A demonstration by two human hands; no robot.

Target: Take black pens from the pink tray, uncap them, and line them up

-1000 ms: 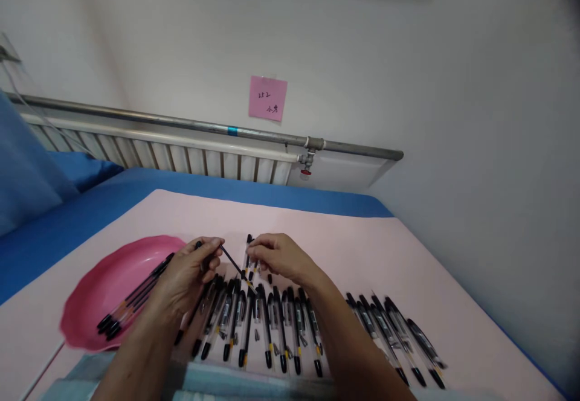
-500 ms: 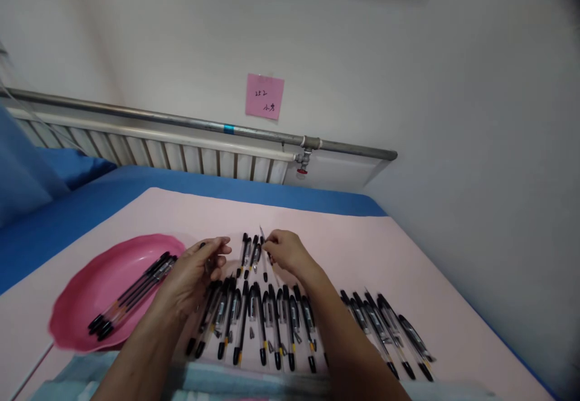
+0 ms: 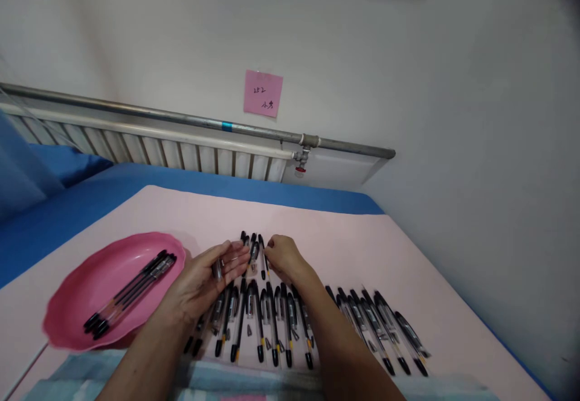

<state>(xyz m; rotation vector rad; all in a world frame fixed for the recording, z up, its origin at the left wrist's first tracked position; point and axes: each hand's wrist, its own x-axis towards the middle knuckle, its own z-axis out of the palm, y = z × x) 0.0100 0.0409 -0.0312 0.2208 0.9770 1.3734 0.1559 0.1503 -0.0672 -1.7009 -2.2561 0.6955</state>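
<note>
My left hand (image 3: 203, 274) is palm up with its fingers stretched to the right. A small, clear-and-grey pen cap (image 3: 217, 269) rests between its thumb and palm. My right hand (image 3: 284, 257) has its fingertips pinched together beside a black-ended pen (image 3: 261, 257) in the upper group; what they grip is hidden. Under and between my hands lies a row of clear pen barrels with black ends (image 3: 273, 322), with loose caps among them. Small metallic pen tips (image 3: 249, 330) are scattered there too. My left fingers partly cover the upper group's left side.
A pink scalloped bowl (image 3: 63, 304) at the left holds several assembled pens (image 3: 131, 295). More pen parts (image 3: 378, 322) lie right of my right forearm. A pale pink mat (image 3: 203, 208) covers the blue table (image 3: 244, 185). A radiator (image 3: 194, 158) and pipe stand against the wall.
My left hand has moved right toward the upper group, its palm turned more upward. The pointed piece that stuck up above my right fingers no longer shows. The view has shifted slightly.
</note>
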